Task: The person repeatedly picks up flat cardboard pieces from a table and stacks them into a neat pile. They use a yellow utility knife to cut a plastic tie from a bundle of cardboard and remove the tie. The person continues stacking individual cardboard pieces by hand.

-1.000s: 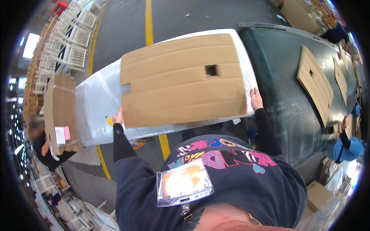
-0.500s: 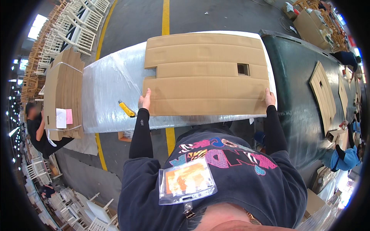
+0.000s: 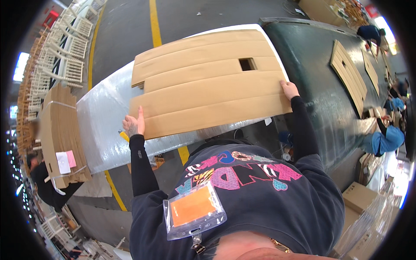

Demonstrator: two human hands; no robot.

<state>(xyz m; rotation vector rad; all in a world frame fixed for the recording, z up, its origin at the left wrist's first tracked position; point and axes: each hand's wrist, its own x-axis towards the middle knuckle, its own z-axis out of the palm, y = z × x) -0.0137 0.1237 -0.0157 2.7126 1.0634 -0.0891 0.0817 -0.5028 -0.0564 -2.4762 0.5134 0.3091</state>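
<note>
A large flat cardboard sheet (image 3: 208, 93) with crease lines, a square hole and a notch in its left edge lies in front of me over a plastic-wrapped table (image 3: 102, 125). My left hand (image 3: 134, 123) grips its near left corner, thumb on top and fingers partly hidden beneath. At the right edge, my right hand (image 3: 289, 89) holds the sheet with the thumb on top. A yellow utility knife (image 3: 124, 136) lies on the plastic beside my left hand, which partly covers it.
A strapped stack of cardboard (image 3: 63, 134) stands at the left end, with a person behind it. To the right, a dark green table (image 3: 312, 95) carries another cardboard sheet (image 3: 349, 78). A person in blue (image 3: 388, 136) works there. White chairs (image 3: 73, 56) are stacked far left.
My view has turned, so the surroundings sit lower at the left and higher at the right. The cardboard now appears tilted, its right side higher. Both hands still hold it.
</note>
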